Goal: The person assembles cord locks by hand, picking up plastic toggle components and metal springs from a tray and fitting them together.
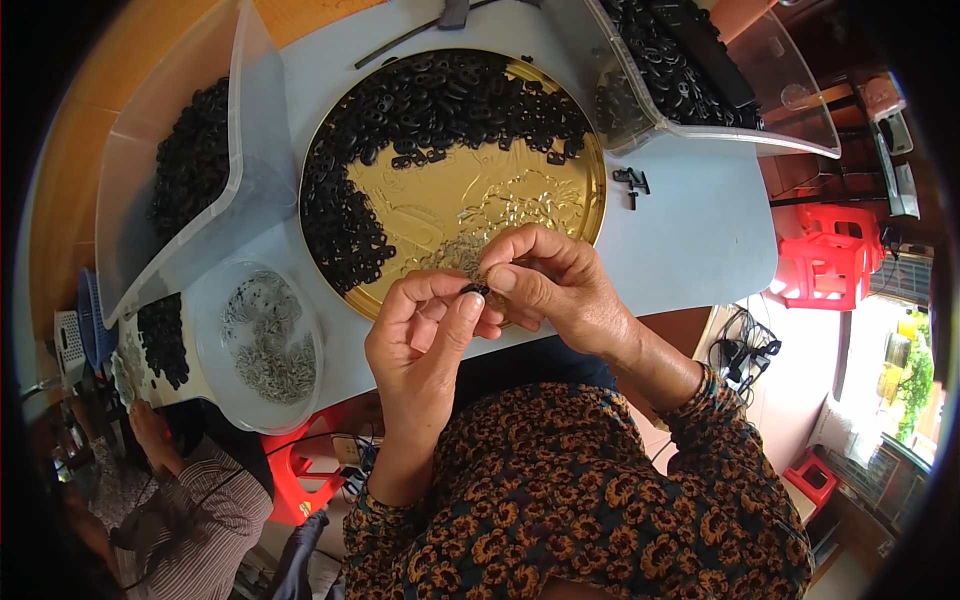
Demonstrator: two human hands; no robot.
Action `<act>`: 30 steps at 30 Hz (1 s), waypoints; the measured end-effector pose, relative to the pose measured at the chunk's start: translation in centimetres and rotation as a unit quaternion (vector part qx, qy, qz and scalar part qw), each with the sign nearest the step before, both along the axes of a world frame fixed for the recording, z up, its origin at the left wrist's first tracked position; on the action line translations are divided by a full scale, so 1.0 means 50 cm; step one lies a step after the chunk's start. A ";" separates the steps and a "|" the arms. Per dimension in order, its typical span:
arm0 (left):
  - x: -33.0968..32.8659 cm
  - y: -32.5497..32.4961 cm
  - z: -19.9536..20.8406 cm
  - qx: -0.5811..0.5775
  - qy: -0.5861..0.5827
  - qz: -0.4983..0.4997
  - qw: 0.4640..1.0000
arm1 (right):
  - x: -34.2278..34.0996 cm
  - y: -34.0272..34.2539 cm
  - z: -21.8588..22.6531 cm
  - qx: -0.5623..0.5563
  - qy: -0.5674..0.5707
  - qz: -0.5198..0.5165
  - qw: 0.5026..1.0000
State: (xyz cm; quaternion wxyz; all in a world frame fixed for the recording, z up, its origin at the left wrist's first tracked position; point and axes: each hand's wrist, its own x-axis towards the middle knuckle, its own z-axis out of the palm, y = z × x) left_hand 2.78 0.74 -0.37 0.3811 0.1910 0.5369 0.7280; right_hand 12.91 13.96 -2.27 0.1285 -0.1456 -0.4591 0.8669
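Observation:
Over the near edge of a round gold tray (602, 190), my two hands meet fingertip to fingertip. My left hand (420, 335) pinches a small black plastic piece (476, 289) between thumb and fingers. The right hand (565, 290) is closed in a pinch right against that piece; whatever lies between its thumb and forefinger is too small and covered to make out. Black plastic parts (430, 105) are heaped along the tray's far and left sides. Small shiny metal pieces (525, 208) lie loose on its gold surface just beyond my fingers.
Clear bins of black parts stand at left (238, 150) and far right (690, 130). A round tub of small metal pieces (270, 365) sits left of me. Small black parts (632, 182) lie right of the tray. Another person's hand (150, 430) is at lower left, near a red stool (298, 485).

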 end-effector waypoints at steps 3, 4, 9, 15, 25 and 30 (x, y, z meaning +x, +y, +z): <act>0.000 -0.002 -0.001 0.007 -0.004 -0.004 1.000 | 0.001 -0.003 0.005 0.004 -0.010 -0.003 1.000; 0.000 -0.002 -0.001 0.012 -0.006 -0.010 1.000 | 0.001 -0.003 0.006 0.003 -0.009 -0.002 1.000; -0.002 -0.004 -0.004 0.012 -0.012 -0.010 1.000 | 0.001 -0.004 0.004 -0.005 -0.008 -0.003 1.000; -0.002 -0.003 -0.006 0.013 -0.006 -0.011 1.000 | -0.002 -0.005 0.005 0.006 0.003 0.002 1.000; -0.001 -0.006 -0.008 0.009 0.019 -0.016 1.000 | 0.000 0.004 0.015 0.161 -0.013 -0.023 0.987; -0.001 -0.010 -0.010 0.008 0.060 -0.014 0.998 | -0.002 0.037 0.037 0.434 0.004 -0.001 0.901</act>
